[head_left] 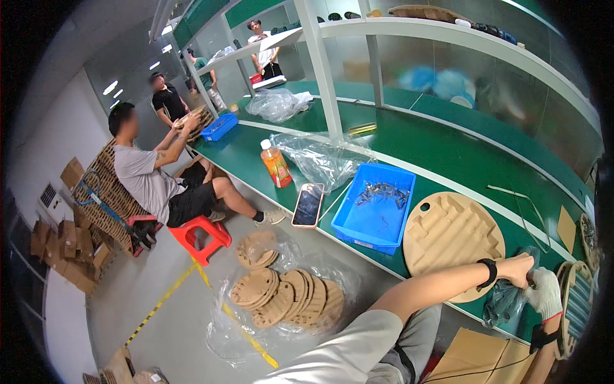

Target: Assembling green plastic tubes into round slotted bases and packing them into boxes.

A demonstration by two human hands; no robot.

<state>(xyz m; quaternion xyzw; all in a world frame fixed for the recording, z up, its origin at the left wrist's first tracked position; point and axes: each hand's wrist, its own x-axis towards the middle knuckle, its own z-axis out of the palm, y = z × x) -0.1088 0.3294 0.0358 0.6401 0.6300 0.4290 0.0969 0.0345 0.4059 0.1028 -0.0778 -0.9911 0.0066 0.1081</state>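
On the right of the bench, my left hand, bare with a black band at the wrist, is closed on a clear plastic bag. My right hand, in a white knitted glove, meets it there with its fingers closed at the same bag. Dark contents show through the plastic, too blurred to name. Left of the bag lies a round tan moulded tray with stepped ridges and a hole, partly under my left forearm. Beside my right hand stand round trays, the front one bearing grey-green tubes.
A blue bin of small metal parts, a phone, an orange drink bottle and loose plastic film lie on the green bench. Stacked round trays lie on the floor. A person sits on a red stool.
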